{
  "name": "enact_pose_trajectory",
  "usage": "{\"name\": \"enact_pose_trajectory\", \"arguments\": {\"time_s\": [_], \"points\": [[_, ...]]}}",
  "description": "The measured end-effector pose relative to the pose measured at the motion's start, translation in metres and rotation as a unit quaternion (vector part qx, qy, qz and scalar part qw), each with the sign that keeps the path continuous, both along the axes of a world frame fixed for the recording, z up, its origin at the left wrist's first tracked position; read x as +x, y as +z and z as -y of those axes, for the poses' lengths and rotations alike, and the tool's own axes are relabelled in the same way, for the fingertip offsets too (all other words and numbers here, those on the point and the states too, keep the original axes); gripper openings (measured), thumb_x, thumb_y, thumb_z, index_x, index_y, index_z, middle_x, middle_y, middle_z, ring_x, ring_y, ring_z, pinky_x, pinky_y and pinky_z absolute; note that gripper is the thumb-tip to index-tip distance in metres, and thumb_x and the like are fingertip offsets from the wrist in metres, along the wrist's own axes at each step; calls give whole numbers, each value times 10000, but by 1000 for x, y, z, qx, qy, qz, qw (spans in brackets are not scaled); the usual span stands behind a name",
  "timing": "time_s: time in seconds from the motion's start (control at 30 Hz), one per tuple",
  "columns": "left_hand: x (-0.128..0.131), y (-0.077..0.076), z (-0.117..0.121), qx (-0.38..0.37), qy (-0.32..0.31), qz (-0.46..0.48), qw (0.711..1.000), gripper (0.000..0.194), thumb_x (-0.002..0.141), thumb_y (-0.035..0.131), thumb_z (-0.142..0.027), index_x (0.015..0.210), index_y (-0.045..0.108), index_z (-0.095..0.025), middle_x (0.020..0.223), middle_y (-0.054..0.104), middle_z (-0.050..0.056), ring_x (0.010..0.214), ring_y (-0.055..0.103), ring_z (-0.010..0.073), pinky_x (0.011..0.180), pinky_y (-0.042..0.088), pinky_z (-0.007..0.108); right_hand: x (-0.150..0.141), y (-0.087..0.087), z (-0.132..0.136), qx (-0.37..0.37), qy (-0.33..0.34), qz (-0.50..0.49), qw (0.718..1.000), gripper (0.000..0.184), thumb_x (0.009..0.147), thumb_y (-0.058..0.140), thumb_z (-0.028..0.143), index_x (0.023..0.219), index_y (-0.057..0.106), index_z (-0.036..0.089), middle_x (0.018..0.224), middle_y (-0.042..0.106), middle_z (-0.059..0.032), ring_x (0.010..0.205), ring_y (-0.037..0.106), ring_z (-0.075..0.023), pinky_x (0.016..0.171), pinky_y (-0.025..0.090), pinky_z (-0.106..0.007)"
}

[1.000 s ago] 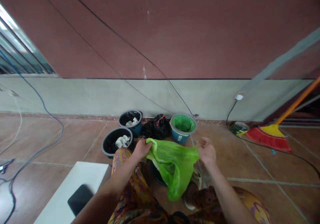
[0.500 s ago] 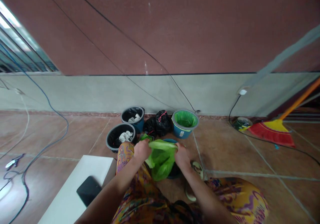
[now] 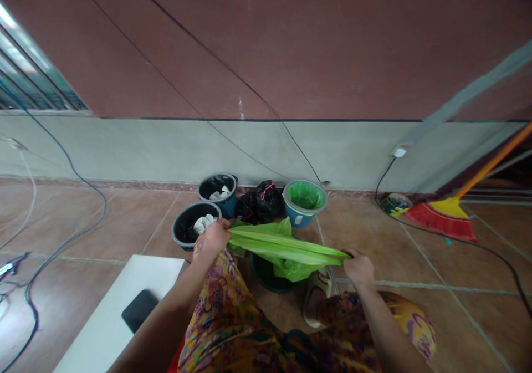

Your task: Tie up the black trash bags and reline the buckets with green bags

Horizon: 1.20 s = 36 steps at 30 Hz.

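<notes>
A green plastic bag (image 3: pixel 286 248) is stretched taut between my two hands, its mouth edge pulled into a long band. My left hand (image 3: pixel 216 235) is closed on the bag's left end, close to a bin with black lining. Gripping the right end is my right hand (image 3: pixel 358 267), above my right knee. Below the bag stands a dark bin (image 3: pixel 270 281), partly covered by the hanging plastic. Behind it is a blue bin (image 3: pixel 300 218) lined with a green bag (image 3: pixel 306 197).
Two bins (image 3: pixel 183 239) (image 3: pixel 228 204) with black bags and white crumpled waste stand left. Tied black bags (image 3: pixel 269 204) lie by the wall. A white box (image 3: pixel 112 301) carries a dark phone (image 3: pixel 139 310). A red broom (image 3: pixel 443 219), a can (image 3: pixel 395 203) and cables (image 3: pixel 66 245) are around.
My hands have moved apart, the right one well to the right. The bag's mouth has gone from a loose loop to a taut band. The view has shifted slightly.
</notes>
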<state>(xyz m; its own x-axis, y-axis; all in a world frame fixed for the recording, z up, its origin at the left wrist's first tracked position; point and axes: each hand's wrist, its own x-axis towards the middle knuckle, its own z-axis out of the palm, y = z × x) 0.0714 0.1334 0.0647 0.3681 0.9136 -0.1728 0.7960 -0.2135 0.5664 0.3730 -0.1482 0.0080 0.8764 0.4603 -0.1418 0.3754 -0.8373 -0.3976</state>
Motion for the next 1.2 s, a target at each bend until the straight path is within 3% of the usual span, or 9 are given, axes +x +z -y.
{"name": "enact_pose_trajectory", "arguments": {"time_s": [0.17, 0.27, 0.37, 0.43, 0.5, 0.6, 0.7, 0.97, 1.2], "points": [[33, 26, 2, -243, 101, 364, 894, 200, 605, 747, -237, 771, 687, -144, 652, 673, 27, 611, 635, 150, 620, 492, 254, -12, 60, -28, 221, -13, -30, 975, 363, 763, 490, 242, 995, 751, 140, 801, 745, -86, 688, 658, -201, 641, 487, -279], [50, 63, 0, -180, 89, 485, 851, 264, 581, 747, -280, 785, 675, -127, 614, 642, -4, 532, 579, 116, 560, 467, 232, -17, 115, -43, 446, -25, 21, 894, 361, 738, 522, 299, 974, 735, 127, 879, 743, -92, 727, 657, -197, 668, 516, -296], [50, 89, -4, 7, 92, 530, 843, 256, 659, 671, -307, 850, 685, -136, 689, 667, -6, 562, 568, 104, 564, 455, 212, -18, 146, -39, 546, -55, 190, 814, 358, 762, 523, 288, 1009, 725, 125, 944, 730, -89, 839, 661, -201, 792, 520, -329], [41, 85, -3, 117, 96, 486, 861, 242, 708, 619, -296, 883, 694, -146, 768, 692, 8, 651, 599, 122, 612, 468, 212, -19, 136, -27, 514, -86, 265, 811, 378, 771, 509, 269, 1057, 713, 127, 976, 725, -91, 874, 661, -210, 837, 506, -340], [29, 63, 1, 155, 89, 391, 903, 220, 728, 578, -256, 879, 702, -155, 819, 706, 24, 750, 627, 151, 669, 481, 223, -22, 101, -13, 422, -84, 220, 876, 421, 765, 490, 246, 1116, 682, 117, 1002, 726, -111, 893, 667, -228, 830, 505, -335], [11, 17, 8, 83, 66, 232, 967, 227, 710, 535, -162, 850, 713, -177, 800, 707, 30, 790, 645, 176, 689, 476, 233, -28, 31, 5, 126, 16, 16, 992, 400, 761, 469, 194, 1082, 694, 112, 916, 742, -132, 835, 692, -250, 779, 507, -328], [2, -10, 10, 39, 83, 152, 984, 245, 715, 520, -140, 850, 715, -199, 764, 699, 23, 764, 653, 180, 672, 471, 237, -33, -13, 17, -19, 74, -60, 995, 439, 815, 454, 181, 1207, 634, 99, 1031, 734, -140, 999, 684, -240, 852, 490, -297], [19, 1, 31, 21, -44, 176, 983, 273, 695, 516, -91, 868, 705, -185, 870, 724, 20, 806, 658, 162, 729, 483, 225, -59, 9, 7, -190, 189, -79, 960, 432, 846, 548, 319, 1211, 623, 100, 1126, 687, -203, 1034, 671, -326, 845, 485, -391], [19, -42, 86, -159, -272, 140, 939, 356, 769, 504, -160, 1054, 716, -156, 992, 739, 49, 870, 670, 180, 788, 515, 252, -103, 7, -42, -122, 296, 23, 947, 948, 727, 714, 284, 1544, 235, 245, 1544, 379, -127, 1378, 398, -321, 1042, 390, -416]]}}
